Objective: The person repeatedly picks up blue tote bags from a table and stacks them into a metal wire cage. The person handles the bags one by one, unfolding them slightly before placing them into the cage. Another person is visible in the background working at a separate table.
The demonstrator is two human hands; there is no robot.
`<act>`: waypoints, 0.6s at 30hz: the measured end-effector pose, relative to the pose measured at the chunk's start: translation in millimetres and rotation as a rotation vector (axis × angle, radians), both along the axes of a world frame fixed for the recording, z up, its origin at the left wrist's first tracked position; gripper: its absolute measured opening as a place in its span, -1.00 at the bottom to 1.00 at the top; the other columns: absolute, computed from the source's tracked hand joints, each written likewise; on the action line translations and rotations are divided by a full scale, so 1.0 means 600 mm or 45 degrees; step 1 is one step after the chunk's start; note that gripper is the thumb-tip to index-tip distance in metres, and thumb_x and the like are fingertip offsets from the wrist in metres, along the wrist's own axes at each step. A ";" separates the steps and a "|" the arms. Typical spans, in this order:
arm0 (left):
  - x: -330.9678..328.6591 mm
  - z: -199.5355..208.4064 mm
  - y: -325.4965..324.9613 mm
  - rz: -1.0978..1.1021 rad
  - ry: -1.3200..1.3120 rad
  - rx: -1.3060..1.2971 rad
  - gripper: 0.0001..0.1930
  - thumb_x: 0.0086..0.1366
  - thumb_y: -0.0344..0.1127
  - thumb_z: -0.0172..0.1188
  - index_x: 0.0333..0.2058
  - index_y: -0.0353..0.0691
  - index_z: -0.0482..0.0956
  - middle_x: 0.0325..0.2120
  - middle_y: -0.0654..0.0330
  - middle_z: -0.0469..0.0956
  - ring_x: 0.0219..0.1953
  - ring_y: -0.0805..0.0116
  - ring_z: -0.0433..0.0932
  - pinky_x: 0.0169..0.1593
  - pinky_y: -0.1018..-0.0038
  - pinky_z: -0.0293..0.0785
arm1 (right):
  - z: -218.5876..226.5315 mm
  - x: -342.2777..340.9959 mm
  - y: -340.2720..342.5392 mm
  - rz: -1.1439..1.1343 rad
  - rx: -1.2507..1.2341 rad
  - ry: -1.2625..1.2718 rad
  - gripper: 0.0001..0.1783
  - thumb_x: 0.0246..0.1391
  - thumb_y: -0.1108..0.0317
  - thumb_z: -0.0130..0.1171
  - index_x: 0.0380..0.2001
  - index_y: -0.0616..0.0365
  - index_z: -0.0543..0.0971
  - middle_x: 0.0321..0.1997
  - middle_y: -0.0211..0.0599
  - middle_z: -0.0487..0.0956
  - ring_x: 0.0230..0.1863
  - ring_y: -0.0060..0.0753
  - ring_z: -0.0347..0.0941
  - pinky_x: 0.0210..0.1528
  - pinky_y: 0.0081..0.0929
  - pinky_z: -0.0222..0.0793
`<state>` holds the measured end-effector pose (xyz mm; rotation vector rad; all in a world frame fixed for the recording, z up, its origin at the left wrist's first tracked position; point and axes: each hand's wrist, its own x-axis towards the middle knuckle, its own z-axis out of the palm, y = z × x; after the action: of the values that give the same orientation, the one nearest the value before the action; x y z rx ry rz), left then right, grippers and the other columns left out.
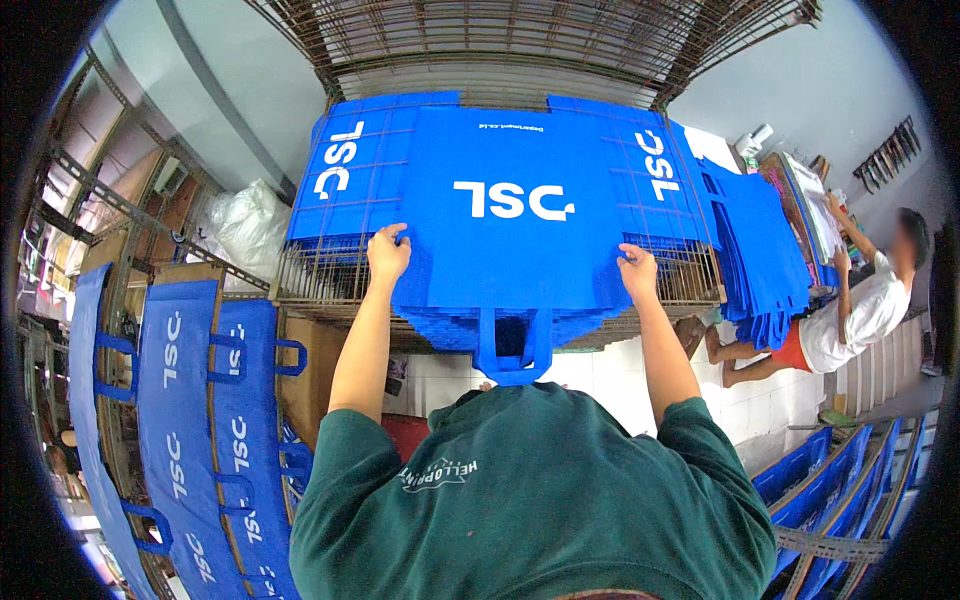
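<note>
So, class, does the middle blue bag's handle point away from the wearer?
No, the blue bag has its handle at the edge nearest the green shirt.

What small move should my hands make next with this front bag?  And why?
Perhaps square up the bag: it lies flat, handle toward you, with your left hand and right hand at its opposite sides.

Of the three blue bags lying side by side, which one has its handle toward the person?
The middle bag, between the left hand and right hand. Its handle shows at the near edge; the left bag and right bag show none.
</note>
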<state>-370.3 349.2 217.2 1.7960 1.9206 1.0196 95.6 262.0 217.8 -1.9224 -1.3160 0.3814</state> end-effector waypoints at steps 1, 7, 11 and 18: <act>0.003 0.009 -0.009 0.018 -0.036 -0.036 -0.72 -0.02 -0.40 0.18 -0.26 -0.18 0.61 -0.34 -0.04 0.57 -0.29 0.07 0.56 -0.17 0.29 0.47 | -0.003 -0.001 -0.003 -0.008 0.001 0.005 -0.66 -0.19 0.48 0.23 -0.22 0.13 0.59 -0.30 -0.19 0.59 -0.28 -0.37 0.52 -0.20 -0.46 0.39; -0.004 -0.012 0.006 0.014 -0.068 0.003 -0.71 0.00 -0.40 0.22 -0.22 -0.22 0.60 -0.28 -0.05 0.58 -0.24 0.14 0.58 -0.13 0.36 0.47 | -0.023 0.017 0.017 0.006 0.014 0.015 -0.65 -0.20 0.42 0.26 -0.22 0.09 0.59 -0.34 -0.19 0.60 -0.32 -0.38 0.53 -0.21 -0.45 0.41; -0.010 -0.022 0.003 -0.008 -0.116 0.012 -0.71 0.02 -0.41 0.21 -0.21 -0.21 0.60 -0.29 -0.03 0.58 -0.26 0.15 0.59 -0.14 0.35 0.47 | -0.022 0.013 0.011 -0.003 0.001 0.067 -0.66 -0.20 0.41 0.27 -0.22 0.09 0.59 -0.34 -0.18 0.60 -0.33 -0.35 0.54 -0.22 -0.45 0.43; -0.005 -0.014 -0.011 -0.023 -0.158 -0.017 -0.68 0.03 -0.42 0.22 -0.16 -0.20 0.57 -0.21 -0.06 0.55 -0.19 0.16 0.56 -0.10 0.35 0.46 | -0.038 0.025 -0.002 -0.009 -0.045 0.124 -0.67 -0.17 0.42 0.27 -0.22 0.10 0.59 -0.38 -0.21 0.60 -0.35 -0.40 0.54 -0.25 -0.48 0.42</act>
<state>-373.3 342.6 208.8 1.6976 1.8300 1.0826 110.8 261.1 194.8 -1.9123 -1.2466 0.4921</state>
